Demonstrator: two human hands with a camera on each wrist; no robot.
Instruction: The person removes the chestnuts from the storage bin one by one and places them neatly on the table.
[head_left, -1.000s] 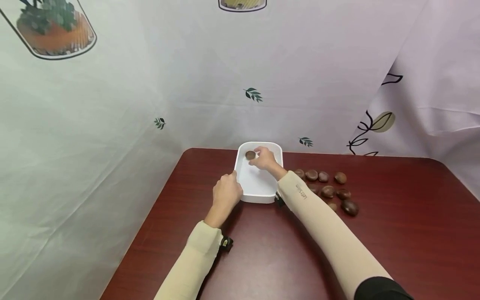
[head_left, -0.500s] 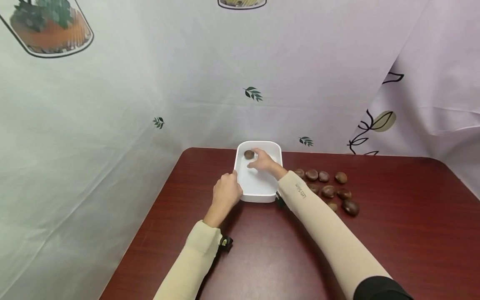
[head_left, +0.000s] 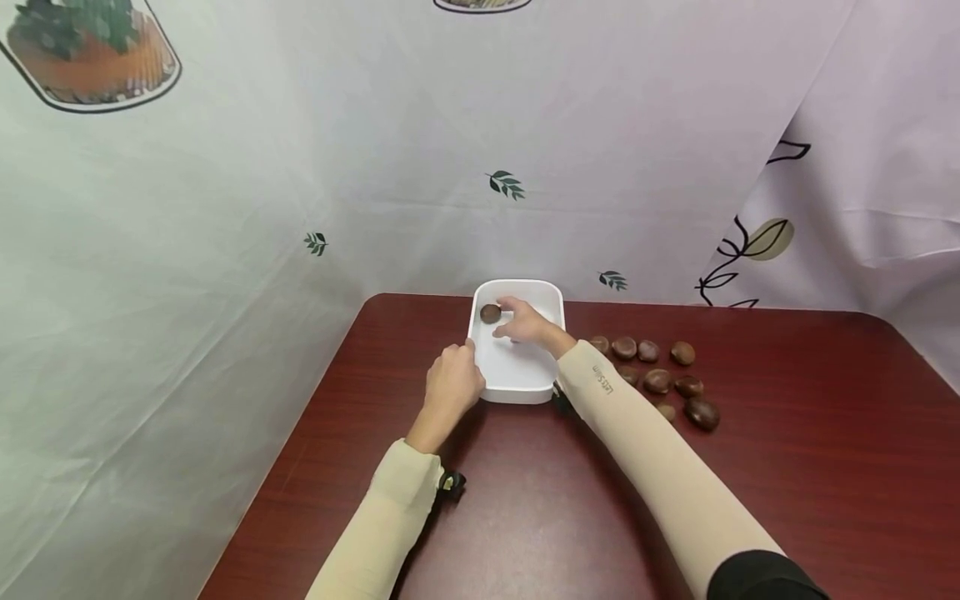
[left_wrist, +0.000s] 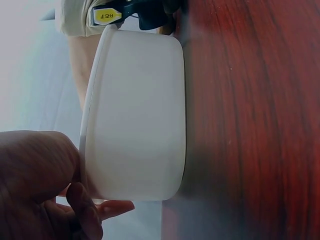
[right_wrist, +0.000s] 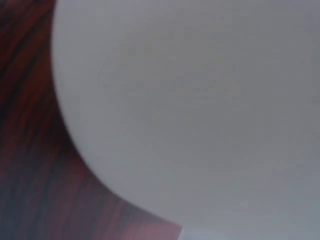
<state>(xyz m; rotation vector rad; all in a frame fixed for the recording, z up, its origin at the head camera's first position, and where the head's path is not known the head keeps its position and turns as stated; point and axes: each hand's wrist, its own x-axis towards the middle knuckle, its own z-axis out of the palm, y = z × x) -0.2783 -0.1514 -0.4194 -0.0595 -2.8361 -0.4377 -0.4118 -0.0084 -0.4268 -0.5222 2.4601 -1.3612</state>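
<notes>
A white tray with rounded corners sits near the table's far edge. My left hand grips its left rim; in the left wrist view that hand overlaps a corner of the tray. My right hand reaches inside over the tray's right side, thumb and index finger spread, holding nothing. Just left of the index fingertip, a smooth, rounded brown stone lies on the tray floor at its far left. The right wrist view holds only the blurred tray wall and some table.
Several more brown stones lie on the dark red table right of the tray, some partly behind my right sleeve. A pale printed cloth hangs right behind the table.
The stone at my right fingertips is let go and lies slightly further left. My right thumb and index finger have opened wider. The left hand stays on the rim.
</notes>
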